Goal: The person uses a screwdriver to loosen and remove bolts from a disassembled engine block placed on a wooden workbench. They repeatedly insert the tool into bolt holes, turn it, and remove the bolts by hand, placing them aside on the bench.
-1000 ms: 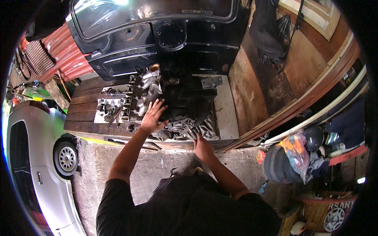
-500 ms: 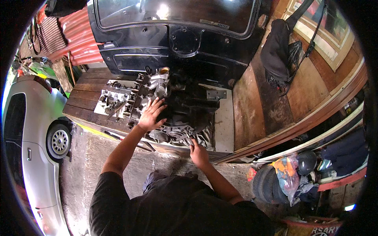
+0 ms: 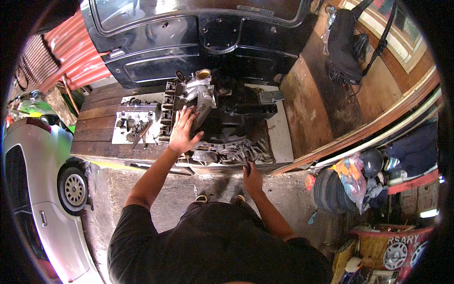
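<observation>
At the far left a silver car (image 3: pixel 35 199) stood on the concrete floor, its wheel (image 3: pixel 74 189) close to the edge of the wooden counter (image 3: pixel 97 130). On that counter a pale metal engine part (image 3: pixel 135 123) lay on a white sheet, with small dark pieces scattered on it. Just right of it the left hand (image 3: pixel 182 130) lay flat, fingers spread and its grip open, pressing on the dark engine block (image 3: pixel 222 125) beside a silver intake piece (image 3: pixel 201 92) that rose from the block's top. The block sat in the middle of the counter, directly before the person, with a bundle of grey ribbed parts (image 3: pixel 234 151) along its near edge. The right hand (image 3: pixel 252 177) was at the counter's near edge, just below those ribbed parts, its grip curled around a small dark object; what that object was could not be told. Behind the block a dark blue car door (image 3: pixel 189 42) leaned upright. Further right a black bag (image 3: pixel 345 47) hung against a brown wooden wall, and at the lower right lay a colourful plastic bag (image 3: pixel 352 177) among clutter.
</observation>
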Motion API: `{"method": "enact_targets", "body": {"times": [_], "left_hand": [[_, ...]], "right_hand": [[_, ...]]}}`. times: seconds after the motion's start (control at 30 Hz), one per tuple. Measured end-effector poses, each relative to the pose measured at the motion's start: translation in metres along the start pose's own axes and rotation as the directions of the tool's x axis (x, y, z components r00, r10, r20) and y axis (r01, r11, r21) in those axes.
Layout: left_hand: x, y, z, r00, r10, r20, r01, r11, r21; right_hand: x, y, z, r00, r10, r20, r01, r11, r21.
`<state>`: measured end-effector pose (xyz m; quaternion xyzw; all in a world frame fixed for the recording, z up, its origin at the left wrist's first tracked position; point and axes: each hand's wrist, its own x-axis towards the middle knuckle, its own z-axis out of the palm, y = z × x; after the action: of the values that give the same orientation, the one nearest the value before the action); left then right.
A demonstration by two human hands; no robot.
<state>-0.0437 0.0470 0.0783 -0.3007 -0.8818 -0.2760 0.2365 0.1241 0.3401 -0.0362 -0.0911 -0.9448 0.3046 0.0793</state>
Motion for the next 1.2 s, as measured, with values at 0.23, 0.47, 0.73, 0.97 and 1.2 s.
{"method": "enact_targets", "body": {"times": [0.23, 0.47, 0.73, 0.97, 1.2], "left_hand": [[0.005, -0.007, 0.002, 0.993, -0.107, -0.047, 0.095, 0.974, -0.204], [0.006, -0.007, 0.001, 0.991, -0.131, -0.02, 0.124, 0.973, -0.194], [0.008, -0.005, 0.0, 0.983, -0.181, -0.01, 0.177, 0.968, -0.176], [0.009, -0.008, 0.003, 0.982, -0.188, 0.018, 0.188, 0.97, -0.153], [0.01, -0.004, 0.0, 0.986, -0.168, 0.018, 0.168, 0.975, -0.145]], "right_hand": [[-0.028, -0.045, -0.031, 0.985, 0.162, 0.06, -0.168, 0.981, 0.095], [0.028, -0.089, -0.023, 0.995, 0.031, -0.093, -0.047, 0.984, -0.17], [0.01, -0.127, -0.014, 0.992, 0.124, 0.03, -0.127, 0.985, 0.117], [0.031, -0.13, -0.018, 0.976, 0.216, 0.024, -0.212, 0.97, -0.116], [0.03, -0.12, -0.016, 0.991, 0.125, -0.046, -0.118, 0.983, 0.137]]}}
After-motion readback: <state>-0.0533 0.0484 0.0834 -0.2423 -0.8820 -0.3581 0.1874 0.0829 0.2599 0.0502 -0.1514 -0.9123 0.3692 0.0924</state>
